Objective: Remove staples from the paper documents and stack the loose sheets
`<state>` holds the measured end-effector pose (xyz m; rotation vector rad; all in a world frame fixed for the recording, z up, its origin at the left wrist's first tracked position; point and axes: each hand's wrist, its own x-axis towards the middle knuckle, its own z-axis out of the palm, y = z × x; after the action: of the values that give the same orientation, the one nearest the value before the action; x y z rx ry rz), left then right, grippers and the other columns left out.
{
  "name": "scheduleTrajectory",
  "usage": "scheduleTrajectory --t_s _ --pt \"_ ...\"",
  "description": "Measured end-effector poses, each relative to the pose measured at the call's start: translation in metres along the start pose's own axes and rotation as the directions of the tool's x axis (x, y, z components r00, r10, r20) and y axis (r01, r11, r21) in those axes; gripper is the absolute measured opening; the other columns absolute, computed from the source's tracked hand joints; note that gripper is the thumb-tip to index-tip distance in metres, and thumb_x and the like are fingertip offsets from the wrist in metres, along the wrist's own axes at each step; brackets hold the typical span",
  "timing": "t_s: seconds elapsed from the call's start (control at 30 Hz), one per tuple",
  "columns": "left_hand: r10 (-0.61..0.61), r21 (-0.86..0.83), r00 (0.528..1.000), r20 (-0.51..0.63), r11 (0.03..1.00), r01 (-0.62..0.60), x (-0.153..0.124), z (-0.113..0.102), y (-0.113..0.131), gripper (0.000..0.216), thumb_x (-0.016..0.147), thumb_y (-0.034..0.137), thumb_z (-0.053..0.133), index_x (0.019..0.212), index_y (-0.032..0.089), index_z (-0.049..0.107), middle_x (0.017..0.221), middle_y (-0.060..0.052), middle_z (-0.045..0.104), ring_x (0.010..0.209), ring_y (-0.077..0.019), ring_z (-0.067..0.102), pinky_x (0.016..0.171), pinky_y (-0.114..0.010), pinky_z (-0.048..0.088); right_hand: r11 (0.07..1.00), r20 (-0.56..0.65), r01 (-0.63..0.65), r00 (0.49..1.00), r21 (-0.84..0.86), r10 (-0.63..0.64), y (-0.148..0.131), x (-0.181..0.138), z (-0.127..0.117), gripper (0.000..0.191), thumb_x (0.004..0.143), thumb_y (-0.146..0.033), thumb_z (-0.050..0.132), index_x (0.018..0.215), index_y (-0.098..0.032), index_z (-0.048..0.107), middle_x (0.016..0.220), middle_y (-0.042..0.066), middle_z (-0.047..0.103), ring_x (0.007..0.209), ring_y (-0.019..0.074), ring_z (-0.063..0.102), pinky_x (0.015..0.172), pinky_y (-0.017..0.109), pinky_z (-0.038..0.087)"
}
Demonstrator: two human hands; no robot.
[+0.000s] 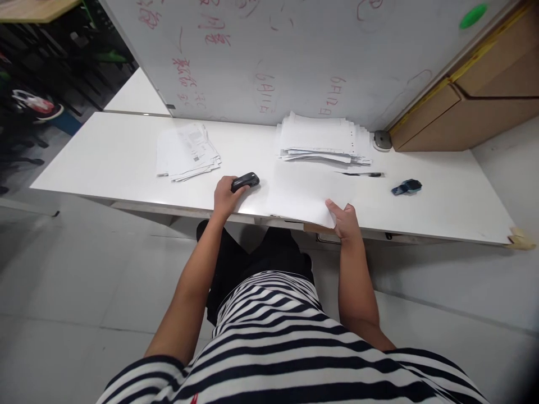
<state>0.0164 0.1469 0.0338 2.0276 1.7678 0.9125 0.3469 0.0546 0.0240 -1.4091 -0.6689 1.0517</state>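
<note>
My left hand is closed around the back end of a black stapler, which rests on the white desk near its front edge. Between the thumb and fingers of my right hand is the near right corner of some white paper sheets. These sheets lie partly on the desk, and their near edge reaches the desk's front edge. The stapler is to the left of the sheets, apart from them. How many sheets I hold cannot be made out.
Behind the sheets is a thick paper stack; a smaller pile lies left. A black pen, a dark watch and a grey computer mouse are to the right. A whiteboard and cardboard boxes bound the desk.
</note>
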Motion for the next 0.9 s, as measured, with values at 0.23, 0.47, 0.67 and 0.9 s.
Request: scheduleTrajectory --t_s 0.23,0.47,0.67,0.9 --pt "0.027 0.041 0.999 0.032 0.999 -0.028 0.0007 0.0017 0.0019 0.027 0.081 0.042 0.064 0.100 0.024 0.055 0.103 -0.007 0.059 0.101 -0.0242 0.054 0.088 -0.038 0.043 0.999 0.041 -0.019 0.999 -0.043 0.021 0.0001 0.0013 -0.0025 0.045 0.057 -0.048 0.083 0.087 -0.020 0.065 0.092 0.005 0.073 0.087 0.0241 0.068 0.083 0.040 0.057" --pt "0.062 0.079 0.996 0.063 0.995 -0.067 -0.0014 0.0041 0.0045 0.024 0.081 0.038 0.063 0.099 0.024 0.056 0.102 -0.008 0.059 0.100 -0.0262 0.051 0.086 -0.040 0.041 0.995 0.056 0.010 0.998 -0.099 -0.004 0.0012 0.0008 -0.0017 0.047 0.057 -0.048 0.082 0.090 -0.018 0.067 0.096 0.007 0.073 0.093 0.0248 0.067 0.087 0.041 0.055" --pt "0.055 0.100 0.996 0.073 0.993 -0.062 -0.0012 0.0014 0.0073 0.024 0.082 0.039 0.062 0.099 0.024 0.056 0.103 -0.008 0.058 0.100 -0.0258 0.052 0.085 -0.040 0.042 0.991 0.051 0.013 0.999 -0.134 -0.006 0.0021 -0.0004 0.0007 0.045 0.059 -0.048 0.081 0.090 -0.018 0.067 0.095 0.006 0.074 0.092 0.0247 0.068 0.087 0.041 0.054" --pt "0.059 0.080 0.996 0.067 0.995 -0.065 -0.0011 0.0006 0.0071 0.026 0.081 0.040 0.062 0.100 0.024 0.056 0.102 -0.008 0.058 0.100 -0.0266 0.052 0.084 -0.040 0.042 0.991 0.044 -0.006 0.999 -0.134 0.012 -0.0004 -0.0008 0.0000 0.043 0.060 -0.046 0.081 0.090 -0.018 0.068 0.094 0.006 0.074 0.088 0.0240 0.068 0.082 0.039 0.056"
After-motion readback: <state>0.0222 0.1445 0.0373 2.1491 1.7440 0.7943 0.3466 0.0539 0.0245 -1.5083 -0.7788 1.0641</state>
